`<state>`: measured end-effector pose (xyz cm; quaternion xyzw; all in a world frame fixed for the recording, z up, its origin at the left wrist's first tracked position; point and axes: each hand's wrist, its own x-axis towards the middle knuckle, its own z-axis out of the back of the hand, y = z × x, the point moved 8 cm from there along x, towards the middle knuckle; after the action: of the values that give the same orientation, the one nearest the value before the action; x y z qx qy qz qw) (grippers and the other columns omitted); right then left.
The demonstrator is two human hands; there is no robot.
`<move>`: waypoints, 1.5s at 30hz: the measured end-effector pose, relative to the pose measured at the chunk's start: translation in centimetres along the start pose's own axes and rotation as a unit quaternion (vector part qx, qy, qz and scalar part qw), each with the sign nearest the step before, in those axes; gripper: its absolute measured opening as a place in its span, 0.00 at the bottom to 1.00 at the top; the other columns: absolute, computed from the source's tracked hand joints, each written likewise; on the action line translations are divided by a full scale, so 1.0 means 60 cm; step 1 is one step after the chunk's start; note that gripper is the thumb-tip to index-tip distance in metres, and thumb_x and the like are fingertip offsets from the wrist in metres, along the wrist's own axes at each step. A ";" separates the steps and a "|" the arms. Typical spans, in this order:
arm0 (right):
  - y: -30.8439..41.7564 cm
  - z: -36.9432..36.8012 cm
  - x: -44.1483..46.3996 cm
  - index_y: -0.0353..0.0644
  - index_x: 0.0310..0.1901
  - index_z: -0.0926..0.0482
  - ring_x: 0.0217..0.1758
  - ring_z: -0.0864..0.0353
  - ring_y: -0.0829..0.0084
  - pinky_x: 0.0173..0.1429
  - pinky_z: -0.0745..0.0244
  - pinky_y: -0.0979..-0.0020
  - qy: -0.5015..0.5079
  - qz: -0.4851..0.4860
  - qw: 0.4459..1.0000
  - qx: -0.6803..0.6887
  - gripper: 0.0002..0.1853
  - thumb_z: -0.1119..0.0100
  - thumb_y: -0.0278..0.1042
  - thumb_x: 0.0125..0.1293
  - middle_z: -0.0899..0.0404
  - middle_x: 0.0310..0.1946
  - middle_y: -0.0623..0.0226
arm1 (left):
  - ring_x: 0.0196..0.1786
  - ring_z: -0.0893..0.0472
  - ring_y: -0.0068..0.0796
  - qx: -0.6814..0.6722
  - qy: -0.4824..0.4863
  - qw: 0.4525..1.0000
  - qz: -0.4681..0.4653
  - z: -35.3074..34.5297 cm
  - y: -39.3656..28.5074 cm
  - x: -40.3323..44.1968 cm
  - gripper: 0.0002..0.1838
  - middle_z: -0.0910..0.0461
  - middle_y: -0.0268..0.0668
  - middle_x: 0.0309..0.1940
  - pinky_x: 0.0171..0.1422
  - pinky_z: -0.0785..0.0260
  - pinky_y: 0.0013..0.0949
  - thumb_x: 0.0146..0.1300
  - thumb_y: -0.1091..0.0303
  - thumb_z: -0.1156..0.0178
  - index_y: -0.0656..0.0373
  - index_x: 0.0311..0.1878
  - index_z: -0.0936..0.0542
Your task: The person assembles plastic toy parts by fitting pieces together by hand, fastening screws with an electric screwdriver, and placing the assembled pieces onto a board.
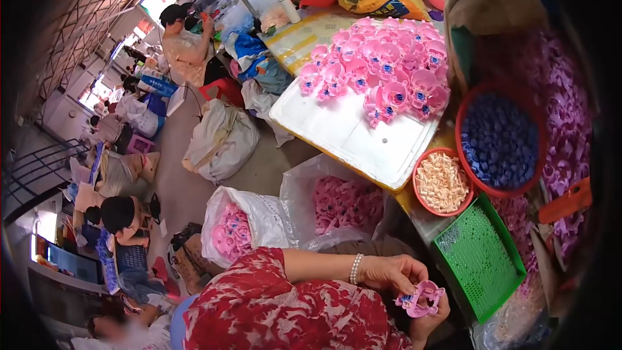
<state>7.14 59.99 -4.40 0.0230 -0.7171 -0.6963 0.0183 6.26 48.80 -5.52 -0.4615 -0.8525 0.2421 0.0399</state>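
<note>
My left hand [393, 273], with a pearl bracelet at the wrist, has its fingertips pinched at the blue-marked edge of a pink plastic piece [424, 299]. From the other side, my right hand [433, 325] grips the same ring-like piece, its fingers curled behind it. Close by on the right lies a green perforated tray [479, 259]. Just above the tray are a red bowl of small cream parts [442, 182] and a larger red basin of dark blue parts [499, 140].
Assembled pink pieces [389, 68] are heaped on a white board [350, 129]. Sacks of pink pieces [232, 230] [346, 204] stand beside my lap. More pink parts [567, 123] lie at the far right. Other people [184, 48] [126, 214] sit at the left.
</note>
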 end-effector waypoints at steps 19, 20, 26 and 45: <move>0.024 -0.046 0.020 0.37 0.29 0.24 0.25 0.31 0.85 0.29 0.38 0.81 -0.002 -0.027 1.000 0.005 0.16 0.35 0.44 0.58 0.27 0.22 0.75 | 0.31 0.20 0.19 -0.033 -0.016 0.999 -0.038 0.021 -0.011 -0.023 0.16 0.20 0.33 0.31 0.34 0.25 0.21 0.52 0.73 0.33 0.61 0.43 0.27; 0.018 -0.042 0.020 0.37 0.29 0.24 0.25 0.31 0.85 0.29 0.38 0.81 -0.002 -0.027 1.000 0.005 0.16 0.35 0.44 0.58 0.27 0.22 0.75 | 0.31 0.20 0.19 -0.033 -0.015 0.999 -0.038 0.022 -0.011 -0.024 0.16 0.20 0.33 0.31 0.34 0.25 0.21 0.52 0.73 0.33 0.61 0.43 0.27; 0.013 -0.042 0.024 0.35 0.24 0.24 0.23 0.34 0.85 0.27 0.40 0.80 0.046 -0.001 0.999 0.000 0.13 0.37 0.35 0.57 0.28 0.19 0.74 | 0.30 0.19 0.20 -0.035 -0.009 0.999 -0.030 0.023 -0.011 -0.030 0.16 0.20 0.34 0.30 0.34 0.24 0.22 0.52 0.74 0.33 0.62 0.43 0.27; -0.001 -0.028 0.018 0.37 0.29 0.24 0.26 0.31 0.84 0.30 0.37 0.79 0.024 -0.033 0.999 0.007 0.16 0.34 0.44 0.57 0.27 0.23 0.75 | 0.34 0.22 0.17 -0.016 -0.034 0.999 -0.033 0.022 -0.007 -0.032 0.17 0.23 0.31 0.34 0.38 0.27 0.20 0.55 0.72 0.35 0.61 0.47 0.28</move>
<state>6.15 58.25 -4.42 0.0637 -0.7202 -0.6907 0.0126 6.65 46.57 -6.20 -0.4252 -0.8718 0.2430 0.0113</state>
